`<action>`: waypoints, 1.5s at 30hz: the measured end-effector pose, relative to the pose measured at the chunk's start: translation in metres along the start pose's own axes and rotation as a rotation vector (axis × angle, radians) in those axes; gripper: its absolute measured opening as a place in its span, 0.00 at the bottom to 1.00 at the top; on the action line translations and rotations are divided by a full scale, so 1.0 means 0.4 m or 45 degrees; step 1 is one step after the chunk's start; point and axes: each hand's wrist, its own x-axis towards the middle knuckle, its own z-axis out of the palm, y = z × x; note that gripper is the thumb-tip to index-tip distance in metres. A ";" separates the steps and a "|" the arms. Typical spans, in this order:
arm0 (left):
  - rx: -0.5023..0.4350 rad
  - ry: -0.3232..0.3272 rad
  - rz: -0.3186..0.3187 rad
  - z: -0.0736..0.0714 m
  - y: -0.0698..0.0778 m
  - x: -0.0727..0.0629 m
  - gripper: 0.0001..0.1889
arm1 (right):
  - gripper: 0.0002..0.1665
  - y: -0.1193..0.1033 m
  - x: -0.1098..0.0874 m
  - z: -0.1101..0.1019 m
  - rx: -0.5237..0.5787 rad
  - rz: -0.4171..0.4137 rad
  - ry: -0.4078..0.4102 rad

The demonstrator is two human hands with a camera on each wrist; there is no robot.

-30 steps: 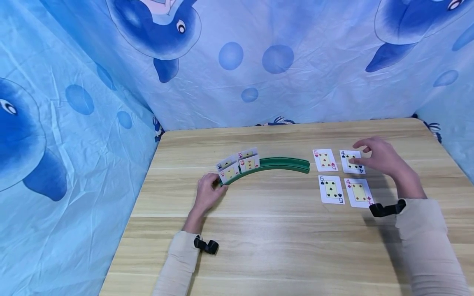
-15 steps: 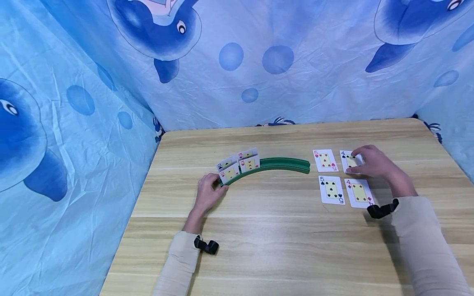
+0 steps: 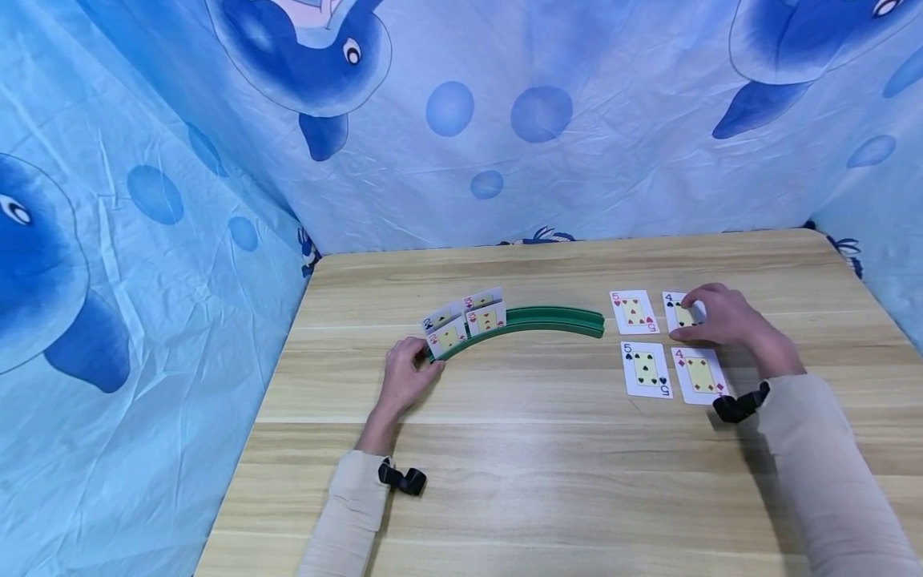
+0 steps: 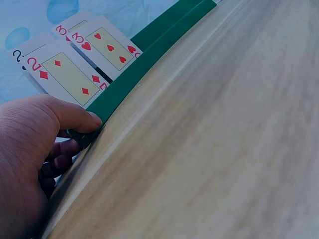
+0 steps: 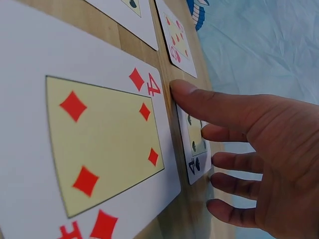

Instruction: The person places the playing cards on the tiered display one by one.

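Note:
My left hand [image 3: 407, 375] pinches the left end of a green curved card holder [image 3: 555, 319] between thumb and fingers. Standing in it are the two of diamonds [image 4: 70, 74] and the three of hearts [image 4: 107, 47], with a black two and a red three partly hidden behind them. At the right, my right hand [image 3: 724, 314] reaches over the four of spades [image 3: 672, 310], which lies flat. Its thumb is at the card's near edge and a fingertip is over the face; the right wrist view shows the fingers fairly straight [image 5: 234, 162].
Beside the four of spades lie the five of hearts [image 3: 634, 312], the five of spades [image 3: 646, 370] and the four of diamonds [image 3: 698, 375], all face up. The wooden table [image 3: 519, 465] ends at a blue whale-print curtain [image 3: 613, 184] behind and at the sides.
Within the last second my right hand has come down over the four of spades, moving its thumb toward the near edge. The left hand, holder and cards stay put.

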 end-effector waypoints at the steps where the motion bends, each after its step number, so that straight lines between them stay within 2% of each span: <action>1: -0.001 0.001 0.001 0.001 -0.001 0.000 0.19 | 0.42 0.000 0.002 -0.001 -0.008 0.002 -0.002; 15: -0.005 -0.005 0.010 0.002 0.000 0.005 0.19 | 0.39 -0.022 0.011 -0.009 -0.017 0.128 -0.046; 19: -0.011 -0.001 0.017 0.002 0.000 0.004 0.18 | 0.51 -0.024 0.004 -0.009 -0.003 0.145 -0.017; 23: -0.012 0.002 0.018 0.003 -0.001 0.002 0.18 | 0.65 -0.023 -0.003 -0.004 -0.020 0.134 0.091; 26: -0.009 0.005 0.022 0.001 0.001 0.003 0.18 | 0.68 -0.024 -0.010 0.000 -0.069 0.101 0.190; 32: -0.003 0.010 0.024 -0.001 0.004 0.002 0.18 | 0.58 -0.025 -0.022 0.001 -0.164 0.053 0.301; 36: -0.004 0.011 0.020 -0.002 0.007 0.002 0.18 | 0.56 -0.022 -0.027 -0.007 -0.213 0.042 0.338; 40: -0.013 0.005 0.004 -0.003 0.007 0.001 0.18 | 0.50 -0.019 -0.035 -0.018 -0.243 0.032 0.331; 45: 0.001 0.010 0.012 -0.002 0.002 -0.001 0.18 | 0.37 -0.019 -0.047 -0.028 -0.192 0.002 0.310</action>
